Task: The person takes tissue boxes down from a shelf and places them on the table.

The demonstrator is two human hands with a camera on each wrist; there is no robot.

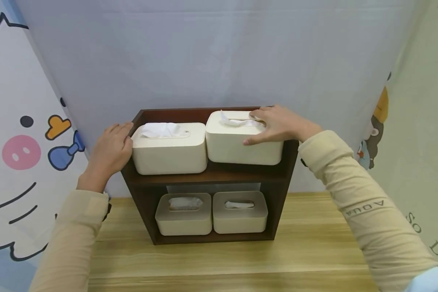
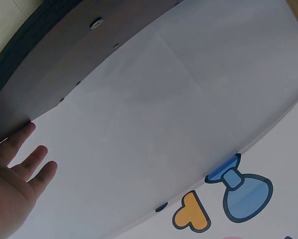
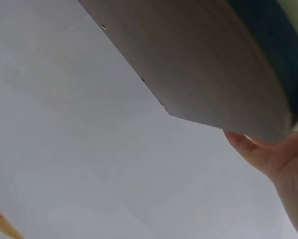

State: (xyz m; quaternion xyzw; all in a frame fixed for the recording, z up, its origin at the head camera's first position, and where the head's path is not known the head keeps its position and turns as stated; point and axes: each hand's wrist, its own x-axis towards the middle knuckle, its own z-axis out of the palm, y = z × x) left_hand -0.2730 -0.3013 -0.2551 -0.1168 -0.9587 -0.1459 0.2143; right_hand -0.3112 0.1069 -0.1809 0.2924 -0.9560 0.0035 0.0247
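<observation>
Right hand grips the upper right tissue box, thumb on its front.
Thumb and fingers spread wide over the box's right end, in the upper compartment of a brown shelf; the left hand, fingers apart and nearly straight, touches the shelf's upper left edge.

Tissue boxes cream; shelf dark brown; tabletop yellow-tan, wood-grained; backdrop pale grey; sleeves beige.
</observation>
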